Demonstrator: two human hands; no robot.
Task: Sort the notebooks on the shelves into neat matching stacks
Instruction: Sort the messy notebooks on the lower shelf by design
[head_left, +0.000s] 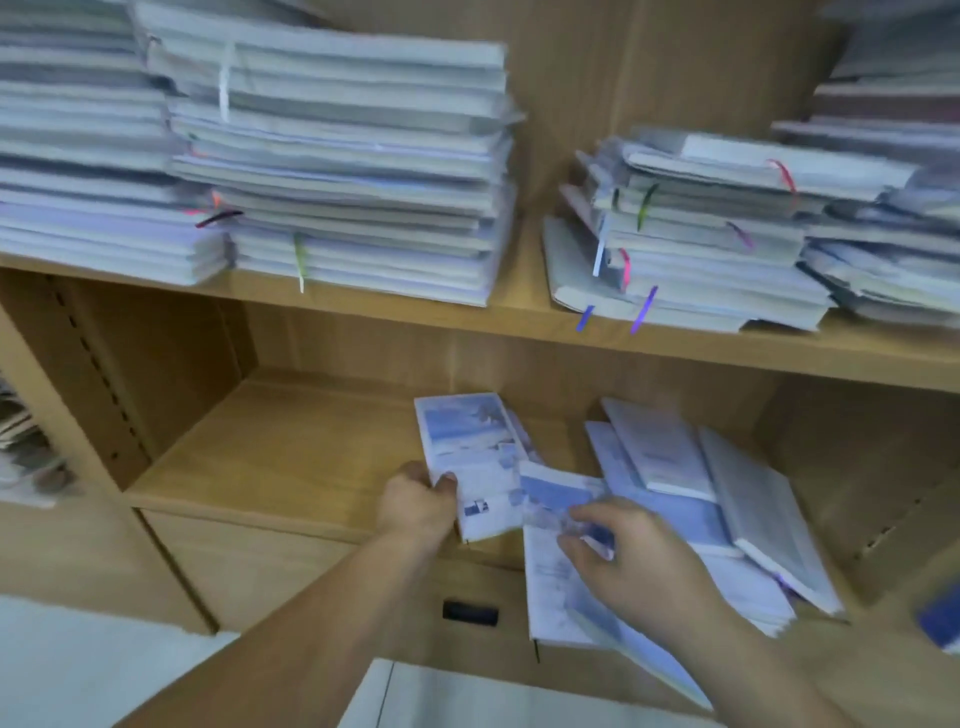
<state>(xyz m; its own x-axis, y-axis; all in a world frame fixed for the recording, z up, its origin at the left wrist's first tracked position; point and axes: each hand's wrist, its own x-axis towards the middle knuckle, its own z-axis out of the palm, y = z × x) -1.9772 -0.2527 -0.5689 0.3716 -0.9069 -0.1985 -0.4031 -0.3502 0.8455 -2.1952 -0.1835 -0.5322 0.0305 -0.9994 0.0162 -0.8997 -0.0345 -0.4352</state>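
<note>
Sitting above lower shelf (291, 467): tall notebook stacks (337, 171).
Loose pile (727, 493): lower shelf, R side, fanned.
Blue notebook (467, 447): lower shelf, mid.
L hand (415, 506): grips blue notebook's near corner.
R hand (634, 556): pinches front notebook (550, 577), blurry.

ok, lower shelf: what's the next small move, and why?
Probably slide the blue-cover notebook, pinched by the right hand, squarely onto the left stack. Its cover looks like a match, though blur makes that uncertain. It lies askew across that stack's corner, and the left hand grips the stack's near corner to steady it. The fanned pile to the right can wait.
</note>
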